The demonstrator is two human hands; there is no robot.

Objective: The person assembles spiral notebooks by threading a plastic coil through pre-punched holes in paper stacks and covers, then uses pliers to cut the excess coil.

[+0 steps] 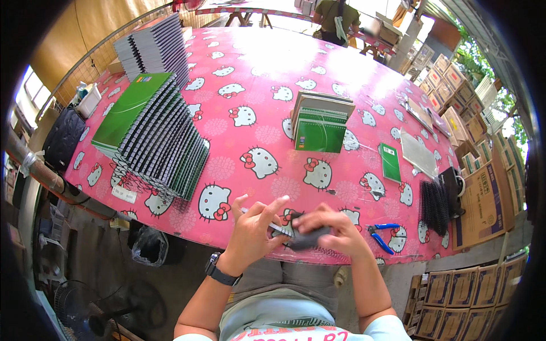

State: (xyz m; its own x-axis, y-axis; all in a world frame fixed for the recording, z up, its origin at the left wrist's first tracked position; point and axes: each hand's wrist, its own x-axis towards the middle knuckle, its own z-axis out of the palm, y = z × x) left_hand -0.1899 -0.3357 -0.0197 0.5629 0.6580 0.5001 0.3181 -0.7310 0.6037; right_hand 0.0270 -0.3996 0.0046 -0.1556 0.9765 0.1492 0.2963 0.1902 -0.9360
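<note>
At the table's near edge, my left hand (253,234) pinches a narrow light-grey strip (281,229), some of its fingers raised. This strip meets a dark grey, soft-looking piece (308,240), whose exact kind I cannot make out. Over that piece curl the fingers of my right hand (340,228), thumb at its near side, and its right end is partly hidden. To the right lie blue-handled pliers (384,237) with their handles spread. A thin wire coil (333,250) shows below my right hand.
Tall stacks of spiral notebooks (153,128) stand at left, and a smaller green-covered bundle (320,135) sits mid-table. At right are a green notebook (390,162), black binding coils (433,208) and cardboard boxes (483,204). Another person (336,20) stands at the far end.
</note>
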